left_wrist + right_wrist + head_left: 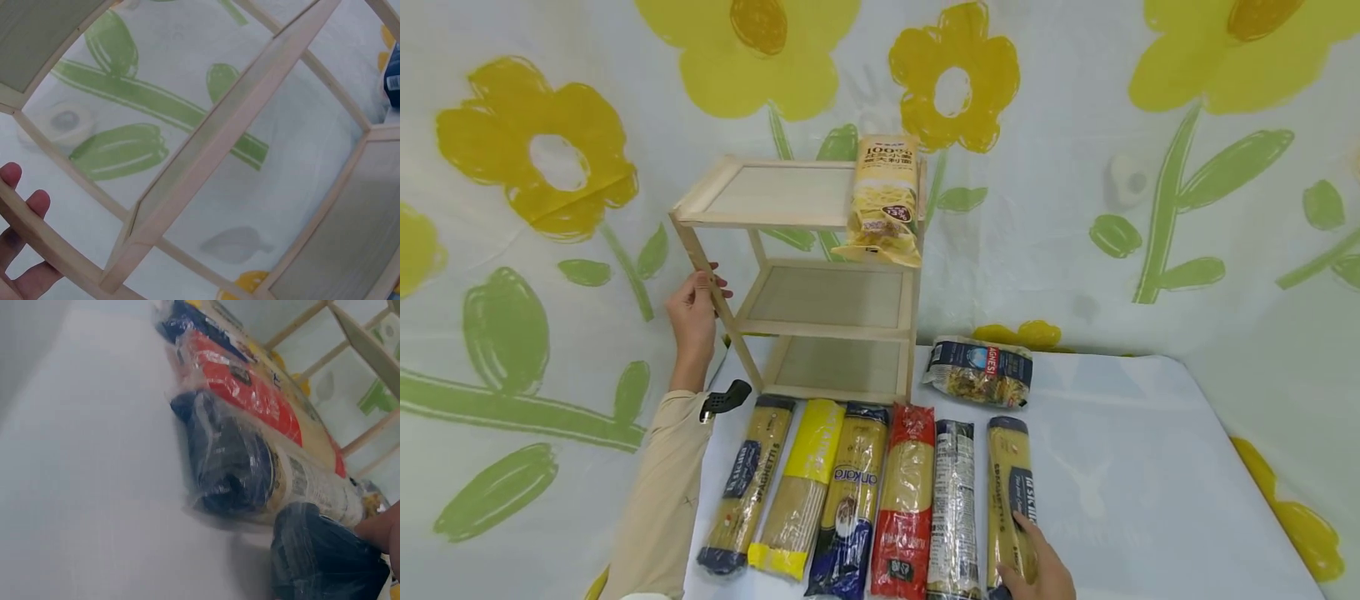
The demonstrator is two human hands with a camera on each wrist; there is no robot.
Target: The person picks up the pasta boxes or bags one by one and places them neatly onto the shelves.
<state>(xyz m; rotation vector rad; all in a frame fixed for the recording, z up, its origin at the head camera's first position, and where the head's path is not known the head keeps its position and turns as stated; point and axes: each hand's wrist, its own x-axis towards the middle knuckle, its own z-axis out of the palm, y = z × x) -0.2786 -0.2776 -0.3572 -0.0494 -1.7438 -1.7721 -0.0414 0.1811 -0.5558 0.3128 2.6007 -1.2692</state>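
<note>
My left hand grips the left front post of a three-tier wooden shelf; in the left wrist view its fingers curl round the wood. At the right end of a row of pasta packs, my right hand holds the near end of a spaghetti pack, thumb and fingers on opposite sides. That pack's dark blue end shows in the right wrist view. Beside it lies a clear pack with a printed white label. A yellow pasta pack lies on the top tier, overhanging the front edge.
Left along the row lie a red pack, a blue Ankara pack, a yellow-topped pack and another spaghetti pack. An Agnesi pasta bag sits right of the shelf on the white table. Flowered cloth hangs behind.
</note>
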